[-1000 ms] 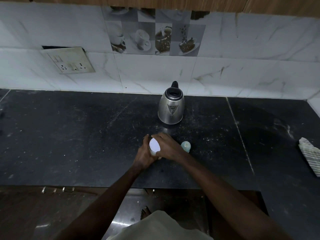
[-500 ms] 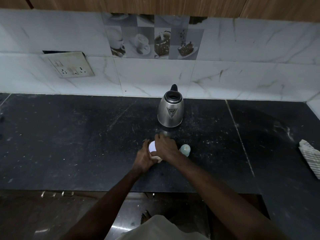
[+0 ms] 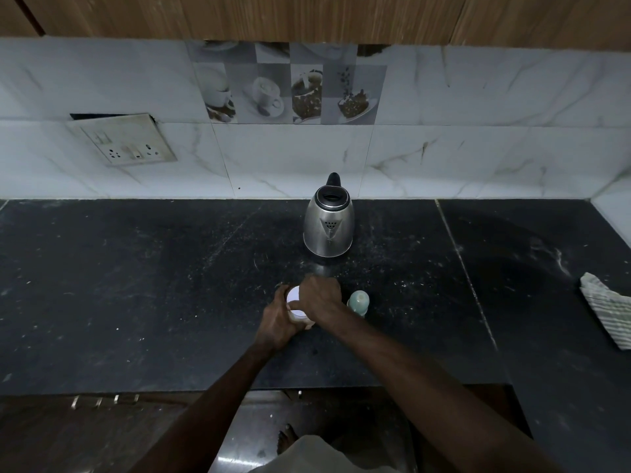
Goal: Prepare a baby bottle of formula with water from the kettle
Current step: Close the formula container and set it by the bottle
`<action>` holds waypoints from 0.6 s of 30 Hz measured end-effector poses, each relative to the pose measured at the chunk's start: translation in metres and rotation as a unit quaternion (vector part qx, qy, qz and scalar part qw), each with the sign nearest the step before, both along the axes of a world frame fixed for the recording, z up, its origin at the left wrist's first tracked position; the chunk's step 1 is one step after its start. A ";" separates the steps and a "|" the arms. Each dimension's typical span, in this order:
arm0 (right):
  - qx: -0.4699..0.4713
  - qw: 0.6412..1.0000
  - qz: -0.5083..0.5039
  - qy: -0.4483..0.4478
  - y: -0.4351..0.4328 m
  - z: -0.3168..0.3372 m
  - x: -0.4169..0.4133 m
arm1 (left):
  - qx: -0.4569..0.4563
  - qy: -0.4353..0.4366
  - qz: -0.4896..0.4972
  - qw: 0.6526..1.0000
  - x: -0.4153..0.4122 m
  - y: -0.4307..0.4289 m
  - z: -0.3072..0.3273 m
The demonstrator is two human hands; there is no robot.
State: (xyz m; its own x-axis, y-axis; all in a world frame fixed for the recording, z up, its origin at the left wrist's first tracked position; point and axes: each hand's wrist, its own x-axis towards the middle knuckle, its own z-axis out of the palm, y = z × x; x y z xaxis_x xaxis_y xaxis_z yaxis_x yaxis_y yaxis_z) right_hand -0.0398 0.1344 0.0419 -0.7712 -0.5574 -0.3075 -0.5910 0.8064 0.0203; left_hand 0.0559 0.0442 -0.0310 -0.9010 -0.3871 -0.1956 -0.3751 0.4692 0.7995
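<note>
Reading from the left, you see a tilted socket plate (image 3: 123,139) on the marble wall tiles above the dark stone table (image 3: 119,285). At the middle of the table, near its front edge, your left hand (image 3: 278,319) wraps the side of a small container (image 3: 300,317), its grip clamped on the body. Your right hand (image 3: 319,295) lies over the container's white lid (image 3: 293,296), fingers curled down around the rim, so that grip is clamped on the lid; whether the lid is seated or loose cannot be told. Just beside your right wrist, on its right, stands the baby bottle (image 3: 358,301), pale green, upright and untouched. Behind the hands, close to the wall, the steel kettle (image 3: 328,225) stands upright with its black lid down and its spout facing you, well apart from the bottle. At the far right edge a striped cloth (image 3: 607,312) lies crumpled on the table.
</note>
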 end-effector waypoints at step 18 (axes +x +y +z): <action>0.019 0.999 0.040 -0.017 -0.002 0.012 0.001 | 0.000 0.016 -0.003 1.000 -0.001 -0.002 -0.007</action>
State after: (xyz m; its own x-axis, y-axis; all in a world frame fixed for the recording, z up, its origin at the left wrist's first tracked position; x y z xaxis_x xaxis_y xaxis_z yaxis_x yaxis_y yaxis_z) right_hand -0.0387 0.1325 0.0534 -0.7130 -0.6046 -0.3551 -0.6548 0.7552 0.0288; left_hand 0.0548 0.0423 -0.0384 -0.9092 -0.3813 -0.1673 -0.3470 0.4715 0.8107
